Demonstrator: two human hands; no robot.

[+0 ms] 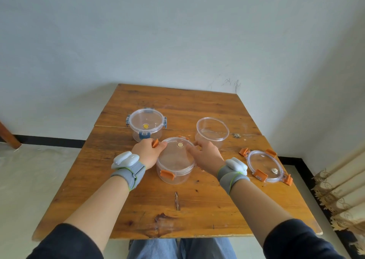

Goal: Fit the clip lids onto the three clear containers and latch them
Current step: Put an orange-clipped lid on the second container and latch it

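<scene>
A clear round container point(173, 171) stands mid-table with an orange-clip lid point(177, 150) on top. Its near clip point(167, 174) is folded down. My left hand point(148, 152) grips the lid's left orange clip point(155, 143), which still sticks up. My right hand point(205, 156) holds the lid's right edge, hiding the clip there. Behind on the left is a container with a blue-clip lid point(146, 126), its clips down. An open lidless container point(212, 133) stands at the back right. A second orange-clip lid point(265, 166) lies flat on the table at the right.
The wooden table point(177, 215) has a small metal bit point(177, 200) lying near its front. A white wall rises behind the table. A curtain point(339, 189) hangs at the right, and a wooden leg point(8, 138) shows at the far left.
</scene>
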